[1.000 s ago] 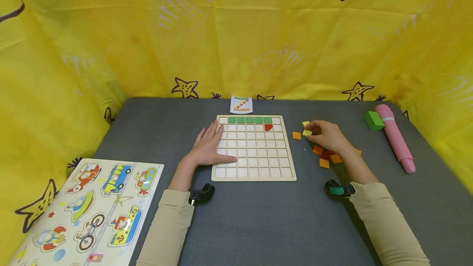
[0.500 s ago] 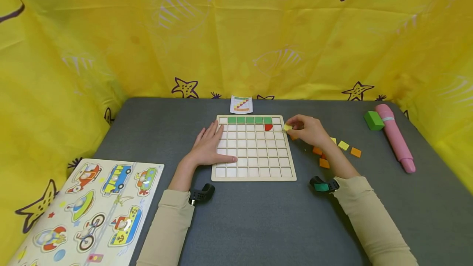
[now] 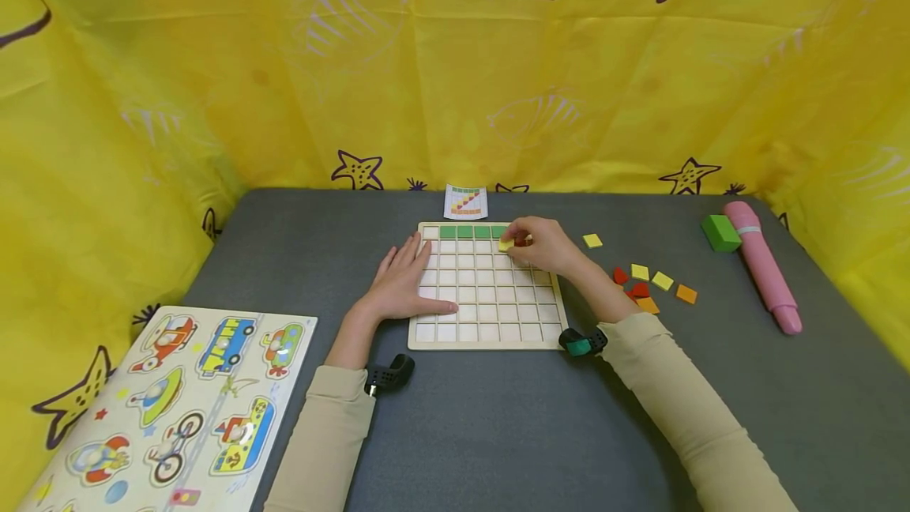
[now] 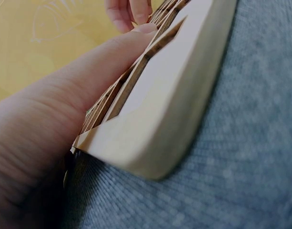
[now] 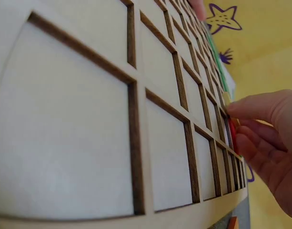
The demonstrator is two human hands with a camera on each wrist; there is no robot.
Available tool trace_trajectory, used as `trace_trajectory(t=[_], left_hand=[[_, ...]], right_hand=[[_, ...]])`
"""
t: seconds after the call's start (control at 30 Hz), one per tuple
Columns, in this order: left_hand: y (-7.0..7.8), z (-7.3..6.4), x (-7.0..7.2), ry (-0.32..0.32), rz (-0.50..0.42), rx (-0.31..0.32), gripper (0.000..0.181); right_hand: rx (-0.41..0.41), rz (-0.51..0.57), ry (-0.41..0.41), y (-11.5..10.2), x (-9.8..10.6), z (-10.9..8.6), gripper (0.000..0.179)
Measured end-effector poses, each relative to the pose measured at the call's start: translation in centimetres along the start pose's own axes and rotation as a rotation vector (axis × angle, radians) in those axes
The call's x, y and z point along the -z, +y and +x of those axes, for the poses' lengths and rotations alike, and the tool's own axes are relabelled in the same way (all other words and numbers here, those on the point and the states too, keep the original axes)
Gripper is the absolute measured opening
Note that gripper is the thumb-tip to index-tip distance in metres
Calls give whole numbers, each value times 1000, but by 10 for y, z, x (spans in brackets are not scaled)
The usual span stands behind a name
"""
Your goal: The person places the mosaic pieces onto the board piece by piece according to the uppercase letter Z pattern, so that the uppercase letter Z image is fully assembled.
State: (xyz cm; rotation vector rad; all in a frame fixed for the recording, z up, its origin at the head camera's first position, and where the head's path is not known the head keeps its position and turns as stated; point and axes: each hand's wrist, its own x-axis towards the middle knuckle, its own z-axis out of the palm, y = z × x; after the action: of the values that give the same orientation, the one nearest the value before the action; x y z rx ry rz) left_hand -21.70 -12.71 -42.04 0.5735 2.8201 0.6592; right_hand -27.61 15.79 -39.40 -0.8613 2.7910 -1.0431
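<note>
A wooden grid board (image 3: 490,345) lies on the dark table with a row of green square tiles (image 3: 465,232) in its top row. My left hand (image 3: 400,279) rests flat over the board's left edge, fingers spread and thumb (image 4: 107,57) on the grid. Above the second row, toward the right, my right hand (image 3: 546,247) pinches a yellow square tile (image 3: 505,245) between thumb and fingertips. In the right wrist view a red piece (image 5: 232,135) sits in a cell just below these fingers; in the head view the hand mostly covers it.
Right of the board lie loose yellow tiles (image 3: 640,272), red pieces (image 3: 640,290) and orange tiles (image 3: 686,294). A small pattern card (image 3: 465,202) lies behind the board. Farther right are a green block (image 3: 721,233) and a pink microphone-like toy (image 3: 764,267). A vehicle puzzle board (image 3: 206,393) lies front left.
My right hand has picked up a yellow tile from beside the board and carried it left over the second row. The left hand has stayed in place.
</note>
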Motion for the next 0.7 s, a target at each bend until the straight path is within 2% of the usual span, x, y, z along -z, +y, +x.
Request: trace_trajectory(t=[0.23, 0.47, 0.6, 0.7], left_hand=[[2, 0, 1, -3, -2, 4, 121], [1, 0, 1, 2, -7, 0, 122], [-1, 0, -1, 4, -1, -4, 122], [-1, 0, -1, 4, 4, -5, 122]], right_hand=[[-6, 72, 17, -2, -4, 1, 23], [-65, 135, 46, 5, -2, -5, 23], [-106, 103, 88, 12, 7, -15, 20], [-128, 32, 123, 20, 16, -24, 18]])
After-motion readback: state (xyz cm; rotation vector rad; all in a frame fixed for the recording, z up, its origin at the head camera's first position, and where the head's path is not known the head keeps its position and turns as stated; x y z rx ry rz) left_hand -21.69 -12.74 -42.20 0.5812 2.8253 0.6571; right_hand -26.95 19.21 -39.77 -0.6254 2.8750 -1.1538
